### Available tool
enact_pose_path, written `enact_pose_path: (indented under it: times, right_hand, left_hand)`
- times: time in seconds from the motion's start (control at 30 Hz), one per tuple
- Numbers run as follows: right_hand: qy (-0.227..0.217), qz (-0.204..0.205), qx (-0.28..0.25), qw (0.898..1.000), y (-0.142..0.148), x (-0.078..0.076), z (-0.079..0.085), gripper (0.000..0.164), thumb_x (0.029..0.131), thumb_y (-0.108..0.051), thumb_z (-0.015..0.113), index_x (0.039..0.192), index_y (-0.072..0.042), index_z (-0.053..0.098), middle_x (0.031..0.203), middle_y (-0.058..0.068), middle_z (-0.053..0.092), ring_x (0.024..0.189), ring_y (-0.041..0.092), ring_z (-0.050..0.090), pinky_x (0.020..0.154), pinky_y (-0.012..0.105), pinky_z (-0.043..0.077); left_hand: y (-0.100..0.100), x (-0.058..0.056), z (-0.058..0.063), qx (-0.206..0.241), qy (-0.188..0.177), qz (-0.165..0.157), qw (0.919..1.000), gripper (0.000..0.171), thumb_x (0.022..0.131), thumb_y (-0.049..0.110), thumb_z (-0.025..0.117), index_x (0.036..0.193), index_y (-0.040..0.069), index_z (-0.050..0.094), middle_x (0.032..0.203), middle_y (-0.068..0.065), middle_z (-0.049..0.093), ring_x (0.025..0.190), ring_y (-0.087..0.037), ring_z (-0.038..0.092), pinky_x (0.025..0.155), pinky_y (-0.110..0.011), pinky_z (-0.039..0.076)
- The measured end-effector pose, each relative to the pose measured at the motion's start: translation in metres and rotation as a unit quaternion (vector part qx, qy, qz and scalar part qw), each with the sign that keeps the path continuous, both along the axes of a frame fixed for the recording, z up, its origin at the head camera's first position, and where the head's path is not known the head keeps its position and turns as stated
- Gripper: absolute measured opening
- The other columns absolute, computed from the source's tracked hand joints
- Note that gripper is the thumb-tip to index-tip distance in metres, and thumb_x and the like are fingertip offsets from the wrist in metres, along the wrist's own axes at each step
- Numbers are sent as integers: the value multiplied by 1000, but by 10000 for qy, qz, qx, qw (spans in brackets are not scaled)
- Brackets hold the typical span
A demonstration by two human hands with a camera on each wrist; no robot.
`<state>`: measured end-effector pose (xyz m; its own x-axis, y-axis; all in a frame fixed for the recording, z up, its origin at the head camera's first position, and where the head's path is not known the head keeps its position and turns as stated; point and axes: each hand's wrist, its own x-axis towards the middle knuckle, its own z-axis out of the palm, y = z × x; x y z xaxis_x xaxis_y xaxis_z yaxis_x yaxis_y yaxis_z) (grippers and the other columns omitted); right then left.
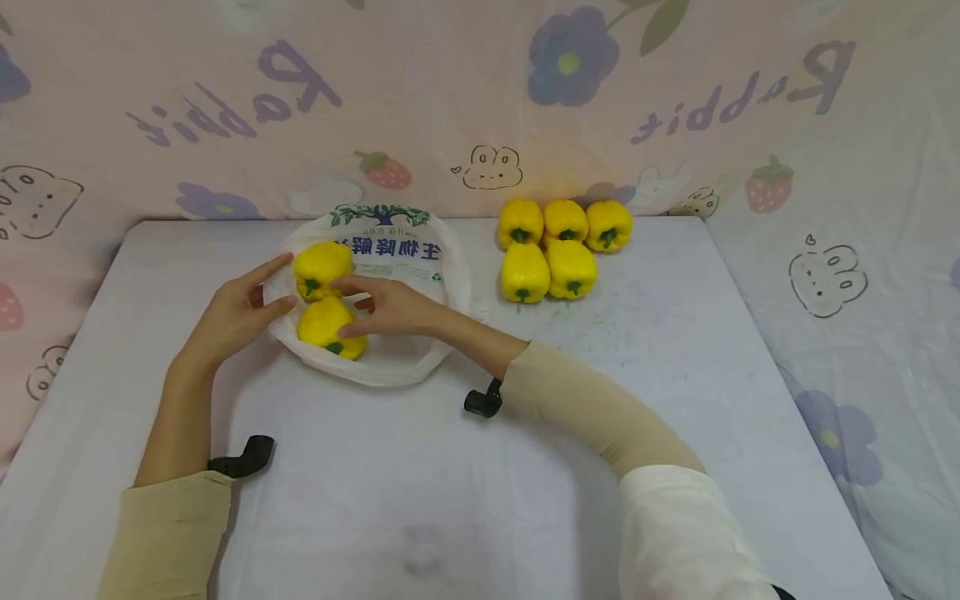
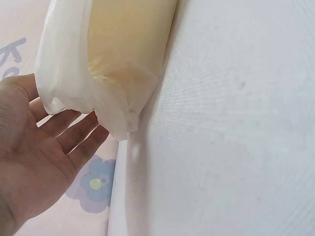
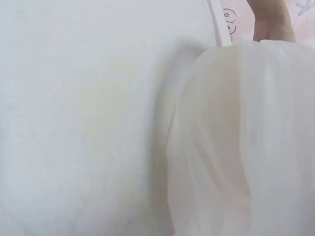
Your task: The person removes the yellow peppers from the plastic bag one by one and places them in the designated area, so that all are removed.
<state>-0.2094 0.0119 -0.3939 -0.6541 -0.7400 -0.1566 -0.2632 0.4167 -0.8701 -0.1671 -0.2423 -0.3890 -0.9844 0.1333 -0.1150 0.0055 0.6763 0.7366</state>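
Observation:
A white plastic bag (image 1: pixel 375 372) with green leaves and dark blue print lies open on the table, its rim spread wide. Two yellow bell peppers with green stems, an upper pepper (image 1: pixel 318 265) and a lower pepper (image 1: pixel 318 323), sit at its left side. My left hand (image 1: pixel 238 312) rests against the bag's left edge. In the left wrist view, its loosely bent fingers (image 2: pixel 74 137) touch the bag's outside. My right hand (image 1: pixel 390 304) reaches over the rim with thumb and index finger spread at the two peppers. The right wrist view shows the bag's side (image 3: pixel 211 147), with the right hand hidden.
Several more yellow bell peppers (image 1: pixel 525 273) stand in two rows right of the bag, near the table's back edge. Behind the white table (image 1: pixel 375 517) hangs a cloth (image 1: pixel 435 83) printed with rabbits and flowers. Black curved pieces (image 1: pixel 483 402) sit at both wrists.

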Motion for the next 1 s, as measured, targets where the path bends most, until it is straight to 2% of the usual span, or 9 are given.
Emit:
enact_pose_path:
  times: [0.23, 0.5, 0.67, 1.0]
  right_hand:
    - [-132, 34, -5, 9999, -5, 2, -3, 72, 89, -31, 76, 151, -16, 42, 148, 1, 47, 129, 14, 49, 103, 18, 42]
    - [-65, 181, 238, 9995, -10, 4, -6, 76, 88, -37, 76, 153, -21, 39, 149, 0, 46, 127, 10, 49, 103, 16, 40]
    - [19, 119, 300, 9995, -11, 7, -3, 76, 87, -38, 77, 152, -22, 41, 148, -2, 47, 126, 10, 50, 103, 17, 40]
    - [186, -142, 101, 9997, -7, 7, 0, 71, 84, -35, 80, 146, -20, 47, 142, 0, 50, 122, 13, 54, 100, 20, 45]
  left_hand:
    - [1, 0, -1, -24, 52, 52, 10000, 66, 98, 39, 62, 156, 26, 34, 88, -12, 39, 83, -25, 38, 54, -27, 34]
    - [0, -1, -2, -85, 73, 42, 9999, 67, 98, 41, 62, 156, 26, 33, 86, -11, 39, 82, -24, 38, 54, -27, 34]
    - [-1, -1, -1, -57, 88, 0, 9999, 67, 97, 41, 62, 156, 26, 33, 86, -11, 40, 81, -24, 39, 53, -26, 35]
    - [0, 0, 3, -177, 159, -32, 9997, 66, 98, 40, 62, 156, 22, 35, 84, -12, 41, 77, -24, 39, 52, -27, 34]
